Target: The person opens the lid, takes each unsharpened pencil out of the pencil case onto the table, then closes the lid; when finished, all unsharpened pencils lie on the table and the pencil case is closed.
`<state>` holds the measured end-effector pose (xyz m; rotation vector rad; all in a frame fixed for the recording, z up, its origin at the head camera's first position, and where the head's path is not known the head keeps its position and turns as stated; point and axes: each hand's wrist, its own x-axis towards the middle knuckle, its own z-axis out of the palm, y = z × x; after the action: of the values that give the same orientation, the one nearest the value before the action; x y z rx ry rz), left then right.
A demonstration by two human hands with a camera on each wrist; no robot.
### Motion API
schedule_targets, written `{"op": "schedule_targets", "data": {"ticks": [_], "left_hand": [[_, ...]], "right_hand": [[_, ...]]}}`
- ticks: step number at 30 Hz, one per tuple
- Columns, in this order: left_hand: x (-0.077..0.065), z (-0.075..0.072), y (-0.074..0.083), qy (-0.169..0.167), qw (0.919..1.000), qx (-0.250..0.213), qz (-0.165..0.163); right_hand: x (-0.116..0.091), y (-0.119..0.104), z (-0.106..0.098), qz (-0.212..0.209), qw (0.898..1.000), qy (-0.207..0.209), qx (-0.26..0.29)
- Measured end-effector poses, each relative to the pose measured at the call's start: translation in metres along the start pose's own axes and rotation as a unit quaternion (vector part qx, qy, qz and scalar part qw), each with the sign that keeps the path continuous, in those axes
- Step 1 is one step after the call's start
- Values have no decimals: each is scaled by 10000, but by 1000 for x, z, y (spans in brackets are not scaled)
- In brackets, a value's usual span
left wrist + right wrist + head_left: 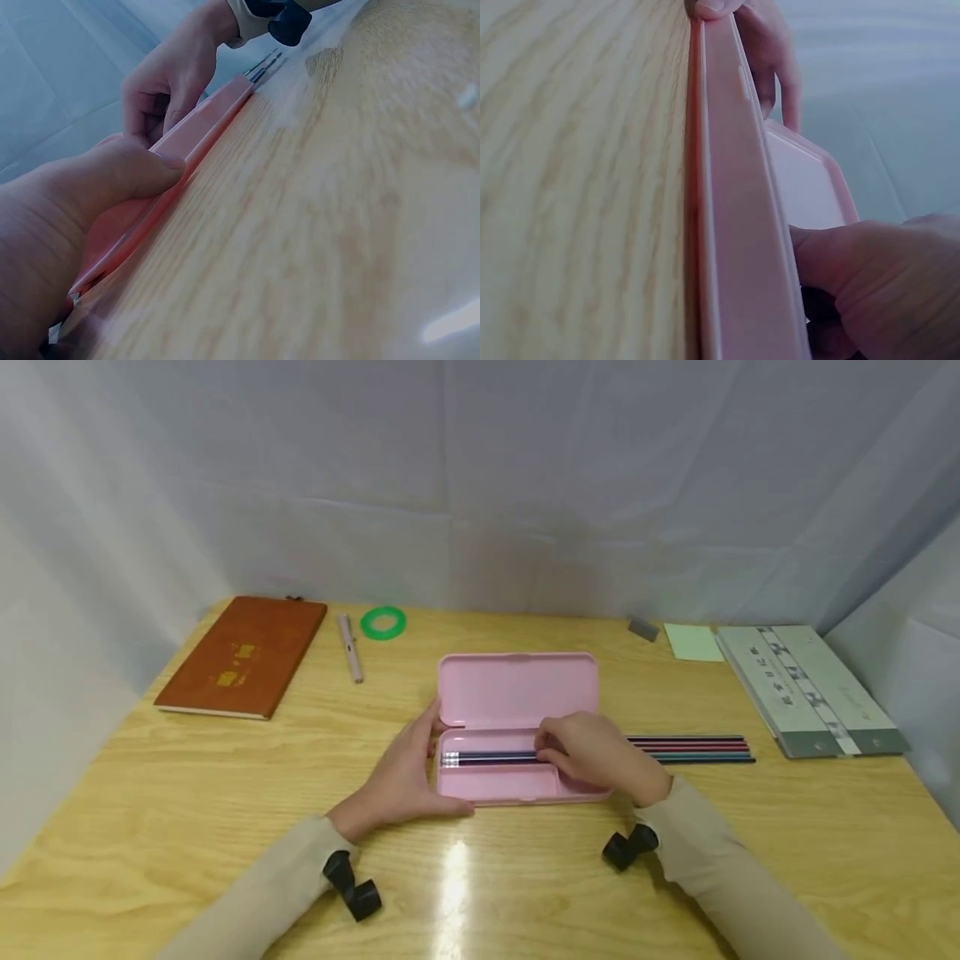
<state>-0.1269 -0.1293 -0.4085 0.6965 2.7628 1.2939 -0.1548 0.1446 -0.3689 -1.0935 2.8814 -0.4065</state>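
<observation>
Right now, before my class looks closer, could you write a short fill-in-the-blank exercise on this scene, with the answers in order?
1. The pink rectangular pencil case has its lid ____, not shut.
2. The person's ____ hand reaches inside the case.
3. In the head view, slim dark and red pencils lie outside the case, to its ____.
4. The flat ring near the brown rectangular notebook is coloured ____.

Missing words: open; right; right; green.

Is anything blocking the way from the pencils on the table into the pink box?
The right hand is, reaching over the right end of the pink box. The box's edge is between too, but the lid is open. Nothing else visible blocks the pencils on the table.
</observation>
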Motion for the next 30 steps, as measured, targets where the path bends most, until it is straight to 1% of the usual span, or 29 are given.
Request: {"op": "schedule_targets", "data": {"ticks": [3, 5, 9, 11, 13, 16, 18, 20, 23, 26, 28, 30], "left_hand": [[2, 1, -2, -57, 10000, -63, 5], [3, 2, -2, -94, 9999, -83, -22], [2, 1, -2, -120, 9997, -185, -85], [2, 0, -2, -130, 9996, -234, -94], [2, 0, -2, -111, 9996, -249, -96], [1, 2, -1, -129, 9997, -198, -95], [0, 4, -1, -182, 9996, -177, -120], [-1, 6, 0, -236, 9995, -143, -142], [-1, 6, 1, -197, 9996, -85, -161], [-1, 3, 0, -97, 9998, -40, -181], [-1, 1, -1, -84, 9997, -63, -199], [-1, -2, -1, -81, 9997, -86, -195]], "right_hand": [[-1, 0, 0, -11, 10000, -30, 80], [-3, 0, 2, -5, 9999, 61, 119], [-5, -1, 8, 25, 9992, 404, 53], [-8, -3, 7, 106, 9979, 645, 11], [-15, -2, 3, 195, 9953, 951, 57], [-40, 7, -4, 226, 9886, 1477, 193], [-65, 20, -6, 280, 9837, 1765, 219], [-92, 35, -5, 468, 9802, 1914, 197], [-131, 59, -6, 996, 9774, 1860, 107], [-160, 82, -7, 1398, 9763, 1651, -56], [-171, 92, -9, 1458, 9769, 1552, -188], [-174, 98, -9, 1385, 9784, 1513, -261]]}}
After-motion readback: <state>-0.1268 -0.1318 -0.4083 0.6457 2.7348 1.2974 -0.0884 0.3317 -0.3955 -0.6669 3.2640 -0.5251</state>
